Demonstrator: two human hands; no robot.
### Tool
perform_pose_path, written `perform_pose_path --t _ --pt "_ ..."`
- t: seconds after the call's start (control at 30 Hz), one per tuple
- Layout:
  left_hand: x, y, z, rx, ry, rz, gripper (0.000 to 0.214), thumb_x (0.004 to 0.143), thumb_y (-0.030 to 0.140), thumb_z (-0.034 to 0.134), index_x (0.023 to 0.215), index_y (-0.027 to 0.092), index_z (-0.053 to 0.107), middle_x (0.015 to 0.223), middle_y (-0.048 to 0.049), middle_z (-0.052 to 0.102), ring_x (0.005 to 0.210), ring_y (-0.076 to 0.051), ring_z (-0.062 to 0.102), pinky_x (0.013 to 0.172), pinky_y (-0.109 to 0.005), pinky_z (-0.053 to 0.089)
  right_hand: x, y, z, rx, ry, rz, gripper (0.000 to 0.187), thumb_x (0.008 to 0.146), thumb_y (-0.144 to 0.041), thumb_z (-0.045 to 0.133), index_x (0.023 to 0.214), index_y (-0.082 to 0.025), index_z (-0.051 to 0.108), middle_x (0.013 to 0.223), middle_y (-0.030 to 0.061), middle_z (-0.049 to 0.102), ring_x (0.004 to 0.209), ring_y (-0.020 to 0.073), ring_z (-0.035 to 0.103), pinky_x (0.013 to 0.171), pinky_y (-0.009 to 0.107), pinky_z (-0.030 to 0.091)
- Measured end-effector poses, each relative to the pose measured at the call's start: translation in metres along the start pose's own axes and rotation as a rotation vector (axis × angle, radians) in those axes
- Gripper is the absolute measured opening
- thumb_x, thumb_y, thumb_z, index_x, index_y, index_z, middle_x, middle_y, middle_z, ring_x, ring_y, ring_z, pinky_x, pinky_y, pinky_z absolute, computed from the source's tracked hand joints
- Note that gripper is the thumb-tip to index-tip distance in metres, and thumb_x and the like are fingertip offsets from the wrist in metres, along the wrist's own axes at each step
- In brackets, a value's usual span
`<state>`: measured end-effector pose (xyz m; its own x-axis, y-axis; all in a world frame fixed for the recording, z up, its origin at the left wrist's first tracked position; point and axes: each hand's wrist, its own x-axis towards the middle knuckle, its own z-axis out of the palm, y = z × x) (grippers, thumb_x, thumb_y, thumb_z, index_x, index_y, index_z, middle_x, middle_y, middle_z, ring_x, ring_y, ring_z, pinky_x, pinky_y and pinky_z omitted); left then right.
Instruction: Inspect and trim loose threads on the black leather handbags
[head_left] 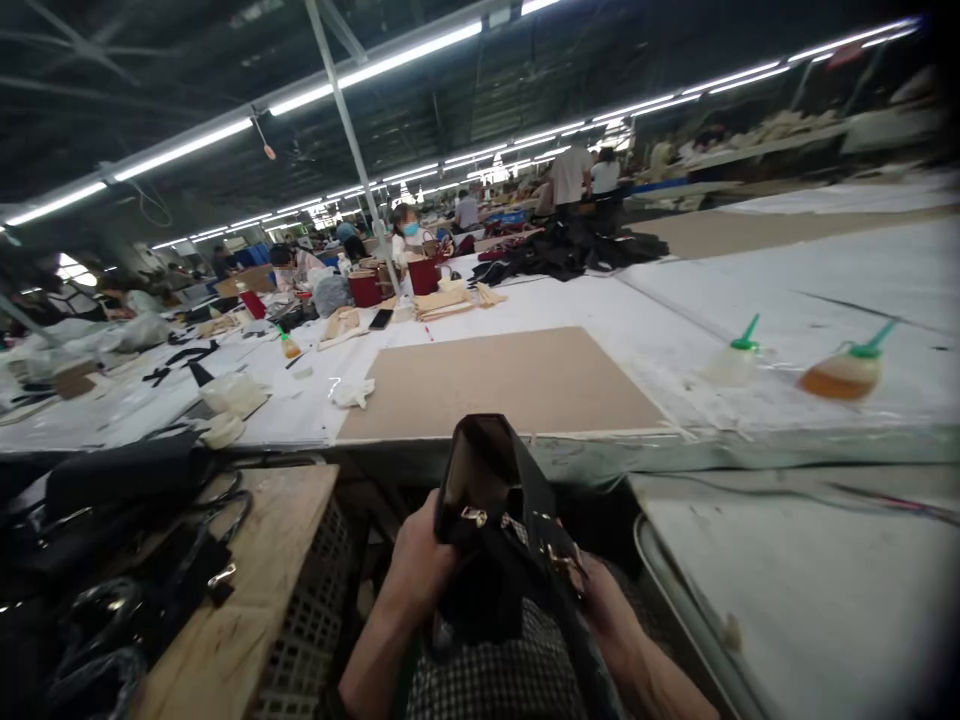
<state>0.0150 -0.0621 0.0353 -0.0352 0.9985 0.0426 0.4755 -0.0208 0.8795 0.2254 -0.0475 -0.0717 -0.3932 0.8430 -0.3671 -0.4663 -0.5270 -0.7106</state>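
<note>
A black handbag [534, 490] with gold-coloured metal fittings is held upright close to my body, just below the table's near edge. Its mouth gapes, and a brown lining shows inside. On its left side, my left hand [420, 550] grips the bag, with the fingertips hidden behind it. My right hand [600, 600] holds the opposite side near a gold buckle [564, 566]; most of those fingers are out of sight. Black-and-white checked cloth [495, 675] lies beneath the bag.
A brown board [495, 380] lies on the white table [555, 305] ahead. Green-capped glue bottles [844, 372] stand right. Black bag parts [127, 480] cover a wooden board [292, 510] at left, above a plastic crate [311, 600]. A grey-white surface [817, 580] is at right. Several people work farther back.
</note>
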Motion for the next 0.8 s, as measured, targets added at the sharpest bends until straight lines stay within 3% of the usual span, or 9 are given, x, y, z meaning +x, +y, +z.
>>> perform_pose_path --t 0.13,0.27,0.37,0.47,0.53,0.63,0.67,0.73,0.8 --pt "0.009 0.003 -0.027 0.085 0.054 0.037 0.017 0.085 0.023 0.053 0.088 0.015 0.067 0.088 -0.0061 0.072 0.084 -0.023 0.063 0.071 -0.025 0.044 -0.003 -0.004 -0.01 0.038 -0.026 0.04 0.052 0.085 -0.065 0.055 0.091 -0.017 0.073 0.078 0.0111 0.076 0.084 0.0312 0.073 0.075 0.041 0.06" --pt "0.006 0.022 -0.049 0.279 -0.058 -0.029 0.004 0.074 0.018 0.062 0.075 0.019 0.065 0.077 -0.0049 0.071 0.072 -0.022 0.062 0.064 -0.026 0.039 0.001 -0.018 -0.037 -0.047 -0.031 0.043 0.031 0.081 -0.047 0.067 0.086 -0.017 0.073 0.079 0.0113 0.075 0.084 0.0315 0.072 0.075 0.042 0.06" --pt "0.011 0.034 -0.051 0.314 -0.112 -0.107 0.006 0.067 0.015 0.064 0.065 0.02 0.062 0.069 -0.0062 0.069 0.061 -0.022 0.062 0.057 -0.026 0.036 0.002 -0.028 -0.059 -0.206 0.096 -0.005 0.015 0.071 -0.03 0.075 0.08 -0.018 0.074 0.081 0.0089 0.075 0.085 0.0304 0.071 0.077 0.04 0.058" --pt "0.023 0.036 -0.042 0.28 -0.204 -0.214 0.007 0.064 0.013 0.061 0.064 0.02 0.061 0.051 -0.0031 0.063 0.038 -0.019 0.056 0.047 -0.026 0.034 -0.019 -0.046 -0.063 -0.254 0.322 -0.199 0.026 0.064 -0.021 0.077 0.091 -0.022 0.075 0.094 0.0066 0.076 0.088 0.0267 0.069 0.076 0.034 0.057" --pt "0.031 0.035 -0.035 0.272 -0.262 -0.26 0.007 0.064 0.014 0.059 0.067 0.02 0.061 0.044 -0.0019 0.06 0.03 -0.019 0.052 0.041 -0.026 0.032 -0.05 -0.06 -0.05 -0.296 0.286 -0.379 0.033 0.071 -0.024 0.073 0.104 -0.025 0.074 0.112 0.008 0.072 0.093 0.0251 0.067 0.078 0.033 0.056" --pt "0.037 0.038 -0.025 0.262 -0.314 -0.282 0.009 0.065 0.015 0.057 0.073 0.019 0.061 0.046 -0.0028 0.062 0.031 -0.02 0.055 0.036 -0.025 0.03 -0.099 -0.063 -0.012 -0.574 -0.352 -0.26 0.02 0.083 -0.026 0.059 0.085 -0.025 0.078 0.097 0.011 0.074 0.077 0.026 0.069 0.068 0.037 0.056" --pt "0.037 0.04 -0.022 0.263 -0.333 -0.283 0.01 0.066 0.016 0.057 0.075 0.019 0.061 0.047 -0.003 0.063 0.032 -0.02 0.056 0.035 -0.024 0.03 -0.108 -0.056 0.002 -0.705 -0.464 -0.236 0.023 0.084 -0.022 0.056 0.088 -0.026 0.078 0.095 0.0093 0.074 0.079 0.0259 0.069 0.073 0.038 0.056" --pt "0.035 0.046 -0.018 0.276 -0.369 -0.278 0.011 0.068 0.019 0.057 0.078 0.019 0.061 0.052 -0.0033 0.065 0.034 -0.019 0.057 0.033 -0.022 0.029 -0.105 -0.032 0.025 -0.932 -0.376 -0.303 0.031 0.081 -0.015 0.053 0.097 -0.028 0.076 0.099 0.0081 0.074 0.089 0.0277 0.068 0.083 0.041 0.053" --pt "0.03 0.052 -0.016 0.29 -0.416 -0.265 0.012 0.071 0.023 0.058 0.082 0.019 0.061 0.059 -0.0036 0.067 0.035 -0.017 0.057 0.032 -0.021 0.029 -0.077 -0.006 0.04 -1.067 -0.114 -0.349 0.037 0.071 -0.01 0.06 0.104 -0.018 0.073 0.111 0.0174 0.07 0.104 0.0378 0.062 0.094 0.051 0.046"
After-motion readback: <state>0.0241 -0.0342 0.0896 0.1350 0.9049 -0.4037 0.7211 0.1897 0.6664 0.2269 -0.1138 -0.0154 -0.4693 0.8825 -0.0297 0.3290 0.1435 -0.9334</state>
